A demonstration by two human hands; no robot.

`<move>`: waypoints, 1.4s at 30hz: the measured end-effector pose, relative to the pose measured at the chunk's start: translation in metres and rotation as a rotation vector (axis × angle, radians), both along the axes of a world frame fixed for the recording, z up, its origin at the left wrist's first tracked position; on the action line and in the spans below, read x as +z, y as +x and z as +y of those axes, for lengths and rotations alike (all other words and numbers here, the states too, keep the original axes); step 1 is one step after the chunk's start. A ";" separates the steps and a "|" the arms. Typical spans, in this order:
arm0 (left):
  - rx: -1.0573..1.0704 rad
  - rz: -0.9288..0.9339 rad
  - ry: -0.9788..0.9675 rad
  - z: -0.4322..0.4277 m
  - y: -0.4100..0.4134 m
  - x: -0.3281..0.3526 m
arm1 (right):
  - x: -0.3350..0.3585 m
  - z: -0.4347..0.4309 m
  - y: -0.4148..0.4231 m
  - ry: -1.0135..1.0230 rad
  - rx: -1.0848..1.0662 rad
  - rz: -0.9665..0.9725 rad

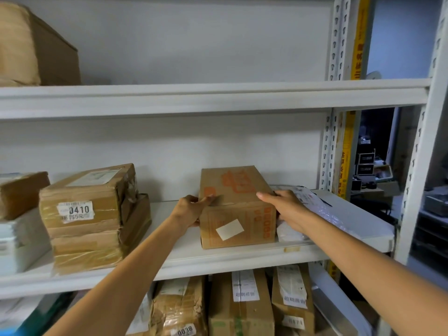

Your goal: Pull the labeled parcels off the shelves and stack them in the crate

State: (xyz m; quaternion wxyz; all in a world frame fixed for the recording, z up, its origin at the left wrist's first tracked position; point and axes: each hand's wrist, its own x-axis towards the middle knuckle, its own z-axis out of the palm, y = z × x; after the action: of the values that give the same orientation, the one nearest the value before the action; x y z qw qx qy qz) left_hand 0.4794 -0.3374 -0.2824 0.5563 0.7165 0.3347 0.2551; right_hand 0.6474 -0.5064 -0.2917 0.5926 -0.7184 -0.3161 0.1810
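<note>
A person's left hand [191, 210] and right hand [284, 207] grip a labeled cardboard box [238, 221] by its two top side edges, thumbs on the lid and fingers wrapped down the flanks. The box stands on the middle shelf [184, 258], just below the centre of view, its front face close to the shelf's front lip. At 9 o'clock from it a strip of bare board separates it from a taped parcel stack marked 0410 [87, 214]. At 3 o'clock a plastic mailer [322, 209] lies against the right hand. Open air reaches from the lid to the upper shelf [194, 98] at 12 o'clock.
</note>
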 end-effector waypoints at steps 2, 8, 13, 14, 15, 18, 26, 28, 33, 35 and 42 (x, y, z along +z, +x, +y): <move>-0.036 -0.077 -0.064 -0.003 -0.011 -0.003 | -0.001 -0.009 -0.004 0.016 0.035 0.017; -0.312 -0.151 -0.098 -0.011 -0.055 -0.014 | 0.006 -0.037 -0.022 -0.038 0.198 0.067; -0.330 -0.183 -0.025 -0.028 -0.086 -0.015 | 0.005 -0.051 -0.051 -0.043 0.204 0.008; -0.336 -0.169 -0.016 -0.029 -0.091 -0.016 | 0.003 -0.052 -0.054 -0.039 0.206 0.024; -0.339 -0.155 -0.014 -0.032 -0.097 -0.016 | -0.001 -0.053 -0.058 -0.039 0.211 0.040; -0.304 -0.177 -0.012 -0.038 -0.106 -0.021 | -0.014 -0.053 -0.065 -0.008 0.185 0.064; -0.184 -0.523 -0.099 -0.048 -0.116 -0.028 | 0.002 -0.058 -0.093 0.381 -0.001 0.154; -0.219 -0.600 -0.109 -0.050 -0.118 -0.027 | 0.007 -0.063 -0.093 0.380 -0.019 0.108; -0.219 -0.564 -0.026 -0.058 -0.121 -0.036 | 0.001 -0.080 -0.106 0.276 -0.008 -0.064; -0.201 -0.543 0.001 -0.064 -0.122 -0.046 | -0.002 -0.084 -0.114 0.281 -0.015 -0.086; -0.158 -0.470 0.135 -0.074 -0.130 -0.046 | 0.009 -0.091 -0.113 0.287 -0.021 -0.055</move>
State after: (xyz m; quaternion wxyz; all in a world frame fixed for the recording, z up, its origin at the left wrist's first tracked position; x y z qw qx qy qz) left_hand 0.3497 -0.4113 -0.3287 0.5879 0.6971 0.1215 0.3920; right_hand 0.5342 -0.5973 -0.2826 0.6823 -0.6343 -0.3472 0.1078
